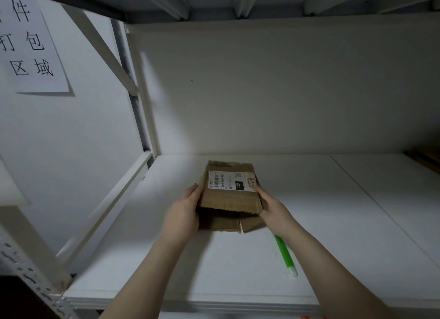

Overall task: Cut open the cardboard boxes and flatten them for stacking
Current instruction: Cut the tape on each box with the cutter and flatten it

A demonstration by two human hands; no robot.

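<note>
Your left hand [183,214] and right hand [273,208] clasp the small brown labelled cardboard box [228,199] between them, fingers [194,190] curled round its sides. Its near flaps [226,221] gape, so flattening seems next: press down.

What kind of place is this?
Likely a parcel packing area: a paper sign reading 打包区域 (packing area), a white metal rack, and a cardboard box bearing a shipping label.
</note>
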